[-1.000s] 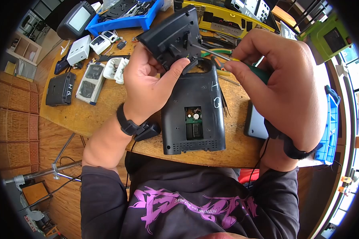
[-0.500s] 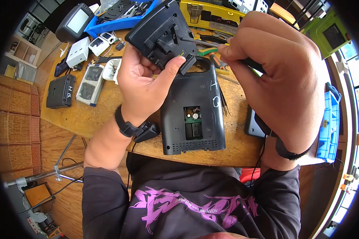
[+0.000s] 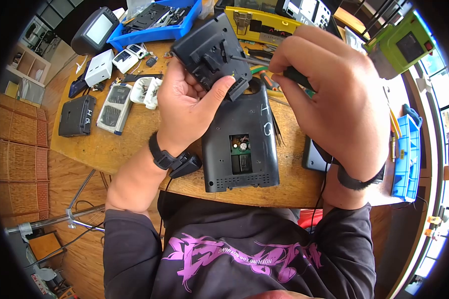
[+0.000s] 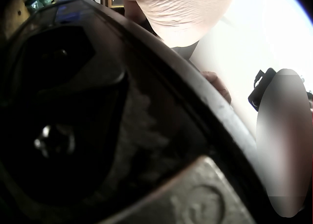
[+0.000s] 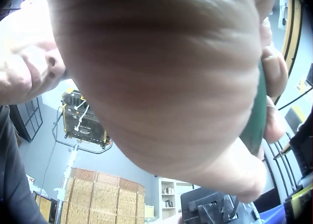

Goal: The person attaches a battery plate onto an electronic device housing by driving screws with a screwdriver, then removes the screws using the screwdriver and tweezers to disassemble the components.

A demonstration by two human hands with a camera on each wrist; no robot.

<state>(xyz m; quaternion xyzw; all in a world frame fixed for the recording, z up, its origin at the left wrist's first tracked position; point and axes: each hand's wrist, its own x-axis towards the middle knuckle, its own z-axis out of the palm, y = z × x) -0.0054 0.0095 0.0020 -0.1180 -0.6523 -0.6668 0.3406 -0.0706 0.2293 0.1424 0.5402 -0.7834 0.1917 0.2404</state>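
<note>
My left hand (image 3: 188, 112) grips a black plastic bracket plate (image 3: 197, 47) by its lower edge, thumb on its face, and holds it tilted above the bench. The right hand (image 3: 341, 99) curls round the green handle (image 5: 255, 116) of a screwdriver (image 3: 249, 61). Its thin shaft reaches the raised fittings in the middle of the plate. Below both hands lies a black device housing (image 3: 242, 119) marked in white, with a rectangular opening showing a green circuit board (image 3: 240, 147). The left wrist view shows a dark casing with a screw close up.
Pliers (image 3: 267, 78) lie behind the housing. To the left are a bit case (image 3: 115, 108), a white box (image 3: 99, 67) and a black unit (image 3: 77, 117). A blue tray of parts (image 3: 149, 34) and a yellow toolbox (image 3: 264, 24) stand at the back; a blue bin (image 3: 407, 159) sits at right.
The plate rose up and left, then came back down and right with the left hand. My right hand moved slightly left, keeping the screwdriver against the plate.
</note>
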